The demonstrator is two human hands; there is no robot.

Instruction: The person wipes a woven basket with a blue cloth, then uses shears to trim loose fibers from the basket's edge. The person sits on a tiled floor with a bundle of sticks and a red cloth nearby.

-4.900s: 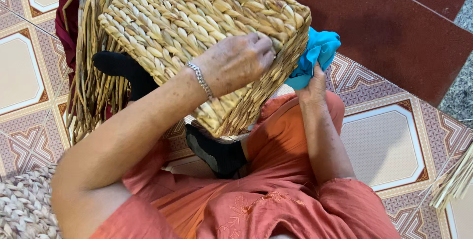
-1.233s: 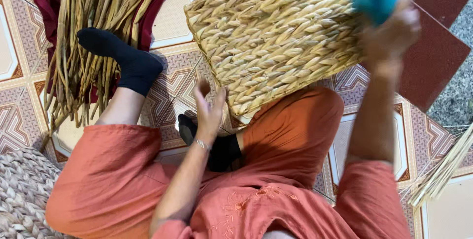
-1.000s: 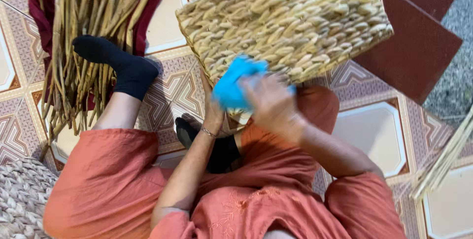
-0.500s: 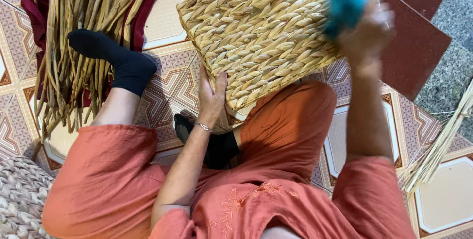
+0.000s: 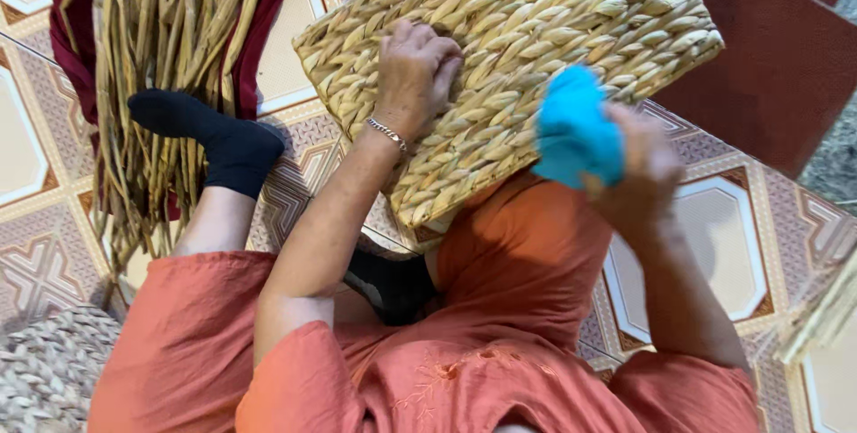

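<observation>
Sitting on the tiled floor with the woven basket tipped up against my knee, its flat plaited side facing me; my left hand lies on that side, fingers curled down onto the weave, a pressing hold more than a real grip; my right hand has its grip bunched tight around a bright blue cloth, which sits just at the basket's lower edge, touching or near enough that I can't quite tell; the hand's a bit blurred too.

Handling-wise I'd say the basket is light but stiff, rough plaits that give plenty of friction, so nothing slippery here; I reckon the corners and rim are the spots to hold, since flat panels flex a little under a push; the cloth is soft and squashes into whatever shape the fist wants.

Bundle of dried reeds lying on a dark red cloth off to my left, by my black sock; another woven piece beside my hip.
</observation>
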